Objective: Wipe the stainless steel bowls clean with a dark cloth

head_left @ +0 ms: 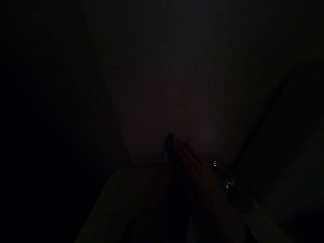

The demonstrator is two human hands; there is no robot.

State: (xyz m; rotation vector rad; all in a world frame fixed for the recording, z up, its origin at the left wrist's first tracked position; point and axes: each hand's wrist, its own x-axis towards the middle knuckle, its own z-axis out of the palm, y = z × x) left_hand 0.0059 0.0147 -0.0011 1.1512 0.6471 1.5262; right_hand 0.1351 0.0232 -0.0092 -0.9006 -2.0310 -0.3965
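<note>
The view is almost black. My right hand (199,173) reaches in from the lower right, its fingers lying against a dark object with a shiny metal rim (167,150) that stands on edge. It is too dark to tell whether the hand grips it. A faint shape that may be my left hand (158,185) sits just left of that object, with its fingers impossible to make out.
A round shiny metal vessel or lid (229,184) lies just right of my right hand. A pale surface (118,192) spreads across the lower middle, with a dim wall (192,67) behind. Both sides are lost in darkness.
</note>
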